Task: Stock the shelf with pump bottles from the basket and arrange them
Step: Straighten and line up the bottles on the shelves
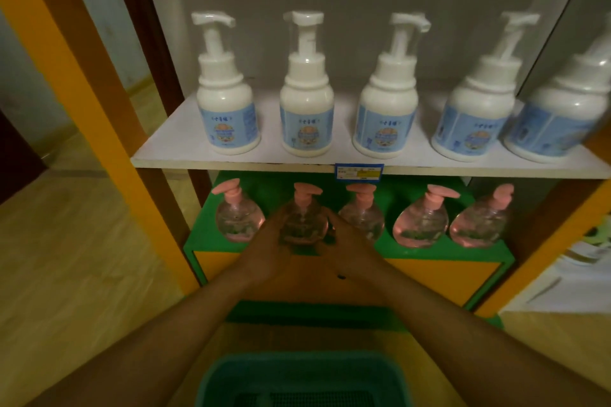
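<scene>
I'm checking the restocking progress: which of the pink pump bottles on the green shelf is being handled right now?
The second pink bottle from the left: the left hand and right hand cup it. The other four stand untouched.

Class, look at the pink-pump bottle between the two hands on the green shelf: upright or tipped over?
Upright. The bottle stands on the green shelf, pink pump on top, with the left hand and right hand around its sides.
</scene>
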### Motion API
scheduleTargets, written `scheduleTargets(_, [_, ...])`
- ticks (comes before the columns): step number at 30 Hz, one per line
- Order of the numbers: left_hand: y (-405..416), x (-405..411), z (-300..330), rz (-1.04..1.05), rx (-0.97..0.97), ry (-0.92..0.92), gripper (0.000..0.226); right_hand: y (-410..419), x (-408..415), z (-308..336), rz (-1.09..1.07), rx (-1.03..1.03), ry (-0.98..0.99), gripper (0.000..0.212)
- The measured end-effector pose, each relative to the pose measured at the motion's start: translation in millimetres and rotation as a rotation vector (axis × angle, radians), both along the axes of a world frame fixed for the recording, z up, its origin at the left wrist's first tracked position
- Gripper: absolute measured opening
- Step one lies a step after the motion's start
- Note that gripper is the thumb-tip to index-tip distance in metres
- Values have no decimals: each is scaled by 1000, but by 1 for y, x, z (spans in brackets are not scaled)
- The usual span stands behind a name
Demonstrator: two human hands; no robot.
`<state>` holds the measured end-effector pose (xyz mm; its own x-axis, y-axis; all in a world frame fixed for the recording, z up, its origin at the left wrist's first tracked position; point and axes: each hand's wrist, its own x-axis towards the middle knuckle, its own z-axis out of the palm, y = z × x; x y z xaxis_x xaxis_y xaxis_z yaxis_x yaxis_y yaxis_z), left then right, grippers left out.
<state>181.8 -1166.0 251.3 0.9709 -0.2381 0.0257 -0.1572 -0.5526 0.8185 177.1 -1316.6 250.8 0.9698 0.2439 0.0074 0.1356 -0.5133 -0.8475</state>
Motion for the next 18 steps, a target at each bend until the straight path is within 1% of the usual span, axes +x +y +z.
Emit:
scheduleTargets(2, [-1, -1, 2, -21, 13, 4, 54, -1, 0, -1, -16, 17, -12, 53])
scheduleTargets(5, [-4, 0, -1, -12, -1, 1, 54, -2, -2, 0, -26, 30, -48, 46])
scheduleTargets(8, [-6, -3, 0, -17, -14, 1, 51, -3, -5, 3, -16, 34, -47, 45])
scheduleTargets(9, [-4, -2, -3, -10, -10, -30, 47, -3, -6, 4, -19, 46, -54, 45])
scheduleTargets(11, [-1, -4, -10, 45, 0, -94, 40, -12, -8, 4, -70, 46, -90, 41])
scheduleTargets(13, [-3, -10, -10, 102, -16, -95, 38, -30, -14, 6, -158, -3, -140, 33])
scheduleTargets(15, [-12, -15, -6, 52, -16, -70, 38, -52, -19, 7, -218, -13, -196, 32])
scheduleTargets(18, [-34, -11, 3, -31, 49, -78, 37, -80, -21, 8, -280, -13, -209, 34])
